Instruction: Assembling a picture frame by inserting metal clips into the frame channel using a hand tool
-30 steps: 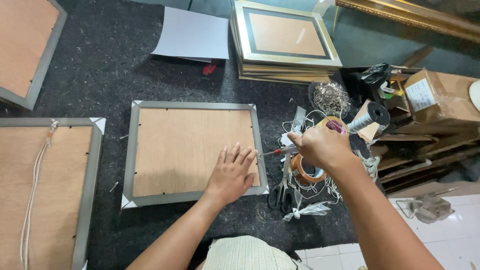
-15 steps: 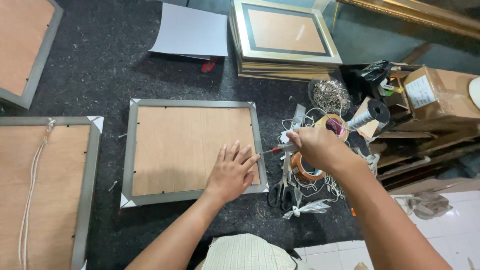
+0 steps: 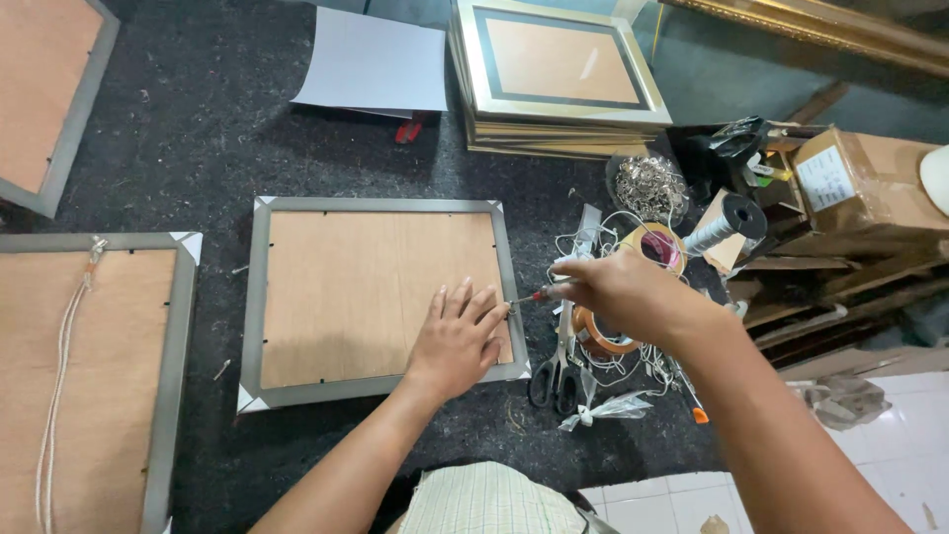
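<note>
Frame (image 3: 381, 297) flat under left hand (image 3: 457, 341)

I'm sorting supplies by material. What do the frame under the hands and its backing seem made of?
The frame looks like brushed silver-grey metal or metal-look moulding, with an even dull sheen. Its backing board seems thin hardboard or plywood: flat, matte, tan-brown. The left hand rests on it.

Pretty even, soft daylight here, nothing harsh. The dark felt tabletop (image 3: 178, 148) soaks up light and reads a bit grainy, while the white floor tiles (image 3: 890, 415) at bottom right come out bright, nearly blown. Soft shadow sits under the white sheet of paper (image 3: 376, 64). Focus is decent overall; wide-angle lens bends the edges, and the right forearm (image 3: 781, 435) looks slightly soft.
</note>
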